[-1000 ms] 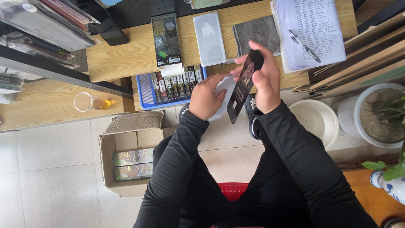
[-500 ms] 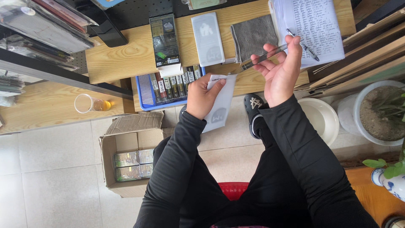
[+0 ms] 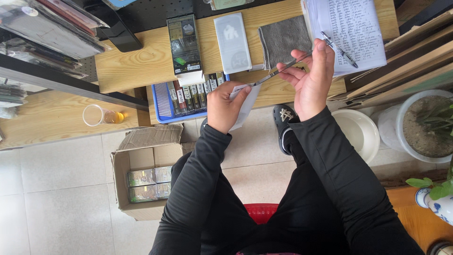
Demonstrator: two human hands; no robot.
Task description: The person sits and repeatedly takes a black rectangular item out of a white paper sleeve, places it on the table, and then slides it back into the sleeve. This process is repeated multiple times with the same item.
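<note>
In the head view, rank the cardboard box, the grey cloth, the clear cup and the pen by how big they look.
1. Cardboard box, largest by far.
2. Grey cloth.
3. Clear cup and pen: unsure, since the pen looks longer but much thinner.

A white sleeve (image 3: 245, 106) and a dark, thin panel (image 3: 282, 68) are being held over light wood-grain boards (image 3: 132, 66). A grey cloth (image 3: 283, 38), a blue tray (image 3: 163, 101), a brown box (image 3: 141, 165) and a red stool (image 3: 264, 212) are being shown.
</note>
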